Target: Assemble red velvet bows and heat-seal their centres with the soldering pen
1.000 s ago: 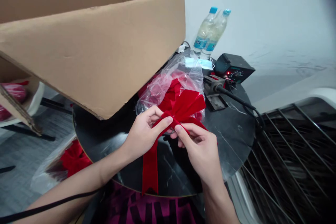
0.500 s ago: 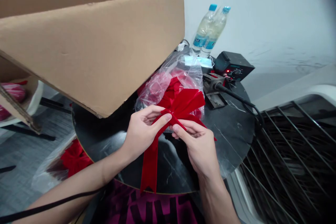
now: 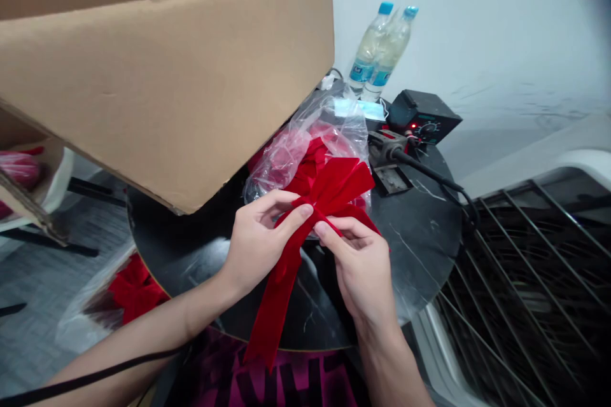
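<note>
Pinching the center of a red velvet ribbon bow (image 3: 329,194) between thumb and fingertips, your left hand (image 3: 258,245) and your right hand (image 3: 360,267) hold it above a round black marble tabletop (image 3: 420,248), its long tails hanging toward you. Just behind the bow lies a clear plastic bag (image 3: 286,162) of red ribbon, beside a black soldering station (image 3: 424,116), while a tan cardboard box (image 3: 143,76) juts in at left.
</note>
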### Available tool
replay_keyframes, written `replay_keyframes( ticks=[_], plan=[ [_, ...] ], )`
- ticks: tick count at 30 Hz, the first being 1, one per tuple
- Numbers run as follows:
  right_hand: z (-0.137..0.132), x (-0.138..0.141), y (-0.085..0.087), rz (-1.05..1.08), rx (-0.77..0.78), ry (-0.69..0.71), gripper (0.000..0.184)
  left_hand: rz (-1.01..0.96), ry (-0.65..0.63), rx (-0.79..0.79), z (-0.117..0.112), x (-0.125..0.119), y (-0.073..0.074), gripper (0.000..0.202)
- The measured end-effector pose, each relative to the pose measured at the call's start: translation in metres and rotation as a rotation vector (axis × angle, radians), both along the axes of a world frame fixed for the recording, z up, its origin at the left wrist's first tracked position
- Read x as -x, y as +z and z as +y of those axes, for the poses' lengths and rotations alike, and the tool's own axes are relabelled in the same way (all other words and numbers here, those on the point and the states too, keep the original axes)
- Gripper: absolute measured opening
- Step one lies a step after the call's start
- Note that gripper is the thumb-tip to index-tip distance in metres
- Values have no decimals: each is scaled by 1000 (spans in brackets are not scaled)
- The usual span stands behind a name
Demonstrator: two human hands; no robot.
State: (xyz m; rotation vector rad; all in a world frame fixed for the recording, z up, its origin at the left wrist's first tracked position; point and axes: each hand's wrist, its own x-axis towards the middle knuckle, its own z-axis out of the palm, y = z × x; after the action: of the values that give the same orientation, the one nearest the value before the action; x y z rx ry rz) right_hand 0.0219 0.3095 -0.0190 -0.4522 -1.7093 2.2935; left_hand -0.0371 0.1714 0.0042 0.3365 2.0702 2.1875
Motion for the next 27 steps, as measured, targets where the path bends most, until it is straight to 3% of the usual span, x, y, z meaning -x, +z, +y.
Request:
replay_keyframes(
  ticks=[5,11,18,27],
  plan=[
    [3,1,-1,-3,76,45,23,13,41,19,-1,0,0,17],
    [6,0,2,-20,2,117,21,91,57,28,-2,-1,-3,12],
    [4,-4,10,-1,-136,16,18,70,82,-5,-1,-3,-1,10],
    [6,-2,10,76,-60,4,15,112,34,-58,-1,-1,-2,6]
  ],
)
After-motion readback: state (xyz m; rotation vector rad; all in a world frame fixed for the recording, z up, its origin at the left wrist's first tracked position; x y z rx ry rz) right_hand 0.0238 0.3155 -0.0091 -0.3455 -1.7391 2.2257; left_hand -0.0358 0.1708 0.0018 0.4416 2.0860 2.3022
